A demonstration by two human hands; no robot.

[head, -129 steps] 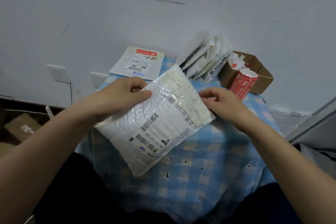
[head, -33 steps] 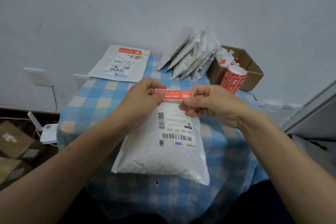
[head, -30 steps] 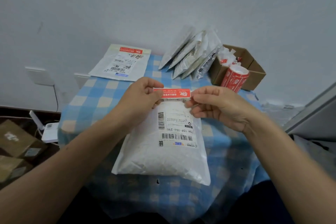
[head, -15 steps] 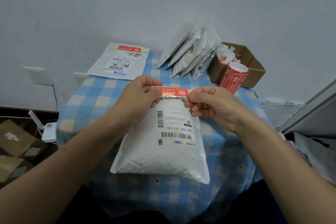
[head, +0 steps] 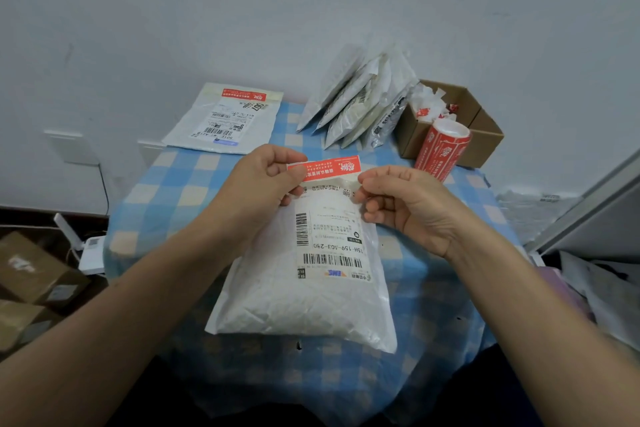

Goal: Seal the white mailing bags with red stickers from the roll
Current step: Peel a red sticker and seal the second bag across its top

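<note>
At the far edge of the white mailing bag (head: 304,305): pinches left end of red sticker (head: 329,168) with left hand (head: 263,184) | pinches its right end with right hand (head: 408,204) | sticker roll (head: 441,152) beyond bag, right side.

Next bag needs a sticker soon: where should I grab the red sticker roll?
Probably wrap the right hand round the middle of the sticker roll, coming from the front left. It stands on end and seems to lean against the cardboard box, so that side of its wall is free.
</note>
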